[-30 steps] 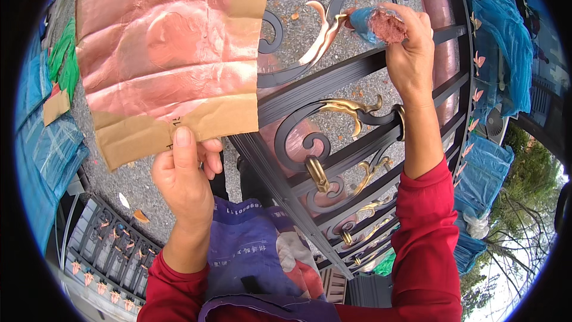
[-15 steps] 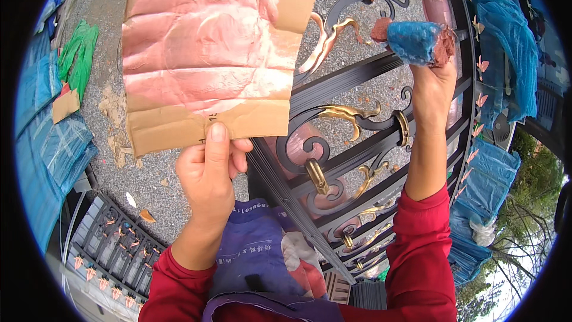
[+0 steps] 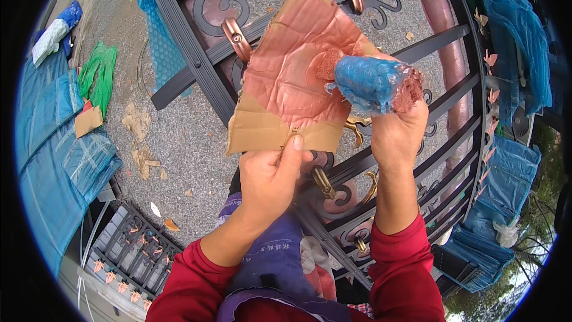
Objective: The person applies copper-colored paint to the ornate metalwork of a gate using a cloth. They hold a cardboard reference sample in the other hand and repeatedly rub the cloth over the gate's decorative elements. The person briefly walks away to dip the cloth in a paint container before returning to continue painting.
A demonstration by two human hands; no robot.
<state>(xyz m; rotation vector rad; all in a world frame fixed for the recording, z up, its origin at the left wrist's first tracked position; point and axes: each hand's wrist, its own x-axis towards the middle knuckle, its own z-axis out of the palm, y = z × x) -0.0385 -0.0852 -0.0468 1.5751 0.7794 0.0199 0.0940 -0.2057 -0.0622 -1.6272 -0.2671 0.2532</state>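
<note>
My left hand pinches the lower edge of a creased cardboard sheet, thumb on top; pink-copper paint coats most of its face. My right hand is wrapped round what looks like a paint spray gun, covered in blue bubble wrap and caked with copper paint at both ends. Its left end lies over the cardboard's right part; I cannot tell whether they touch. Beneath both spreads a black metal gate with scrolls. A copper-coloured collar shows left of the cardboard, and a gold collar below it.
Blue sheeting and a green plastic bag lie on the left. Blue bubble wrap hangs by the gate's end. A smaller black panel with copper tips stands at lower left. More blue sheeting hangs on the right.
The cardboard has moved right and down and is tilted, with my left hand on it. My right hand has brought the spray gun left and down, over the cardboard.
</note>
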